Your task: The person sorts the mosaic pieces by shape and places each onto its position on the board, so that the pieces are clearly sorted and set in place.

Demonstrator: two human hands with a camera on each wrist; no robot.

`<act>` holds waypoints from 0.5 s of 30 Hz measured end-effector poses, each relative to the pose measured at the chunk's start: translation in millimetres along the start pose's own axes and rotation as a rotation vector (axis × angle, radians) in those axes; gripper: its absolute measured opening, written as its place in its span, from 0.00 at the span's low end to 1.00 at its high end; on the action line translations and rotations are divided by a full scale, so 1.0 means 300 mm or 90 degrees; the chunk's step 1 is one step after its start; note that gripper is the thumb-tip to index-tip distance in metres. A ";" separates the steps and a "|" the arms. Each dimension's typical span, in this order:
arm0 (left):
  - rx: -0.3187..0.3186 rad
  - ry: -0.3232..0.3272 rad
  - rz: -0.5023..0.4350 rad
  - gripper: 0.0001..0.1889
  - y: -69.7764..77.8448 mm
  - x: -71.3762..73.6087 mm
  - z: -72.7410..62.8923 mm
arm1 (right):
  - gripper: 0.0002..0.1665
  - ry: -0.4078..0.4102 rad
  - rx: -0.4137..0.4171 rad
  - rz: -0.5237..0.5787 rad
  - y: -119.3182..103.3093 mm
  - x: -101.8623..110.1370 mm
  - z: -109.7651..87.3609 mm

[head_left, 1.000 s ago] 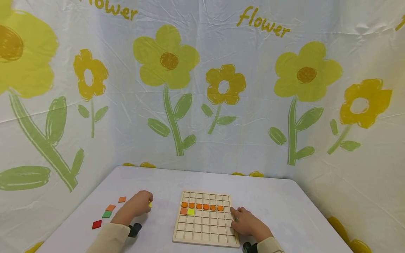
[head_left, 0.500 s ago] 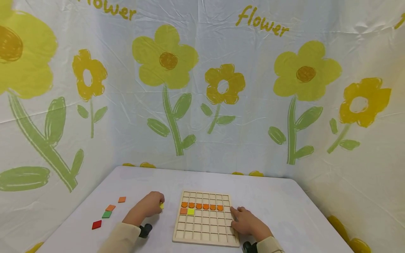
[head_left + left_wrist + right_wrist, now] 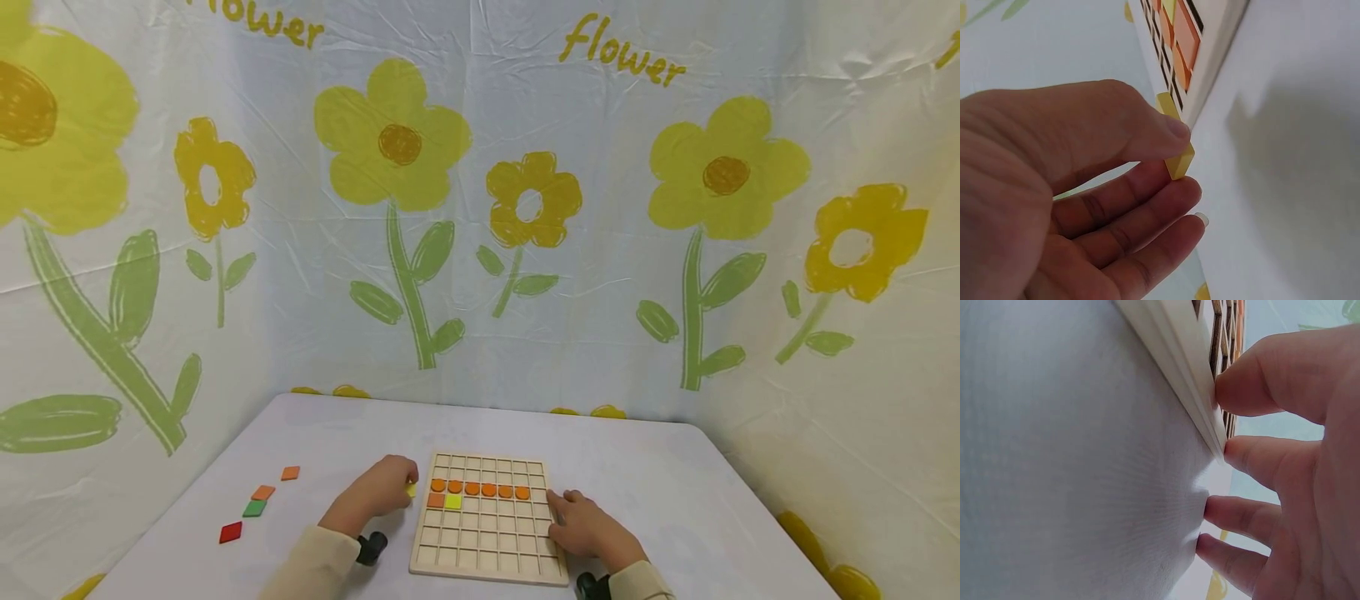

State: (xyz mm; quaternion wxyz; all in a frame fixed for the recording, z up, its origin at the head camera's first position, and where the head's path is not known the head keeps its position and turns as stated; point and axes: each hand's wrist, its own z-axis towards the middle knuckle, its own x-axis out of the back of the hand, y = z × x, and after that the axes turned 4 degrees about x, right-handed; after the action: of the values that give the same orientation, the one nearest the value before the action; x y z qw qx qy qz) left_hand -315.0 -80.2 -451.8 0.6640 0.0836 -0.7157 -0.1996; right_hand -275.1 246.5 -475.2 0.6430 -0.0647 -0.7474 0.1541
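My left hand (image 3: pixel 378 490) pinches a yellow square tile (image 3: pixel 1180 164) between thumb and fingers, just left of a wooden grid board (image 3: pixel 487 577). In the left wrist view the thumb covers the tile's middle, and the board's edge lies right beyond it. A row of several orange discs (image 3: pixel 488 491) crosses the board. Below the row's left end sit an orange square tile (image 3: pixel 436 501) and a bright yellow one (image 3: pixel 453 502), side by side. At the board's right edge rests my right hand (image 3: pixel 588 529), its thumb and forefinger touching the rim and its other fingertips on the table.
Left of my left arm, loose square tiles lie on the white table (image 3: pixel 630 467): two orange (image 3: pixel 290 473), one green (image 3: pixel 254 508) and one red (image 3: pixel 230 532). A flower-patterned curtain (image 3: pixel 585 350) encloses the table at the back and sides.
My left hand has moved right across the table with the yellow tile, up to the board's left side. The right hand and the board have stayed in place.
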 end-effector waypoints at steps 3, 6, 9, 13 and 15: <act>-0.012 -0.002 -0.007 0.11 0.027 -0.013 0.006 | 0.35 -0.003 -0.005 0.002 -0.002 0.001 -0.001; -0.033 -0.005 -0.010 0.11 0.052 -0.025 0.011 | 0.35 -0.003 -0.006 0.004 -0.004 0.002 -0.001; -0.048 -0.007 0.001 0.11 0.071 -0.035 0.011 | 0.35 -0.005 -0.002 0.003 -0.004 0.002 0.001; -0.063 -0.005 0.008 0.11 0.094 -0.042 0.008 | 0.35 -0.007 -0.001 -0.001 0.000 0.001 0.008; -0.073 -0.006 0.002 0.11 0.103 -0.045 0.007 | 0.35 -0.007 0.000 -0.004 0.002 0.002 0.011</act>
State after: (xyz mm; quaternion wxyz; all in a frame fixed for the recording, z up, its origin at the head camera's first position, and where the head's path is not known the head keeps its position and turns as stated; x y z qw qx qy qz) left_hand -311.1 -46.5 -452.0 0.6649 0.0435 -0.7062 -0.2396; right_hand -278.5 246.8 -475.3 0.6396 -0.0617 -0.7509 0.1528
